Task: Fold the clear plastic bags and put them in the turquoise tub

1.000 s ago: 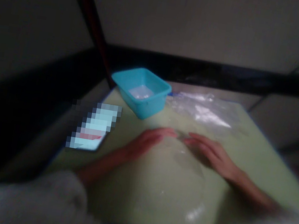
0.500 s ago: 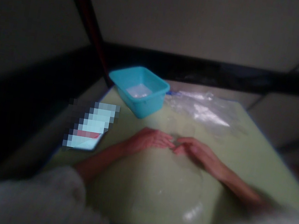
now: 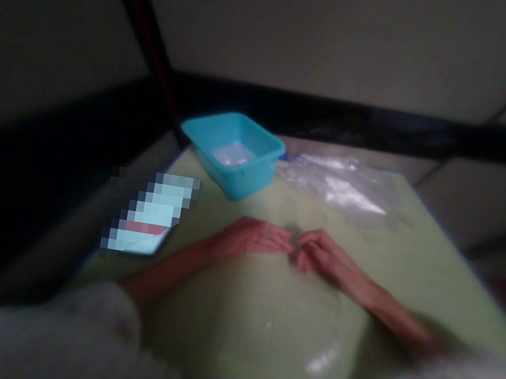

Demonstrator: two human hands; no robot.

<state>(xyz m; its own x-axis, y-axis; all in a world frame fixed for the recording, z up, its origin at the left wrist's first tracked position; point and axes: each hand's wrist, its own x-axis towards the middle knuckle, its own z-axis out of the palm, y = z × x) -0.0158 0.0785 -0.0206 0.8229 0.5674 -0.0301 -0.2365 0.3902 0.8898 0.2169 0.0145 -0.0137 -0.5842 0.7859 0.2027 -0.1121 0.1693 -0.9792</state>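
Note:
My left hand [image 3: 257, 238] rests flat on the yellow-green table [image 3: 231, 327], fingers stretched out to the right. Just to its right is my right hand [image 3: 317, 252], its fingers bent down toward the table and somewhat apart, with nothing visible in them. Only a small gap lies between the fingertips of the two hands. A sheet or bag of clear plastic [image 3: 322, 357] seems to lie flat on the table below them; its outline is faint.
A turquoise basin [image 3: 252, 180] with something pale inside stands at the table's back left. Crumpled clear plastic [image 3: 353, 189] lies at the back right. On the left edge is a bright, pixelated flat thing [image 3: 152, 218]. A wall rises behind the table.
The fingers of my right hand have curled downward and come slightly away from my left fingertips. My left hand has hardly moved. The whole view has shifted a little.

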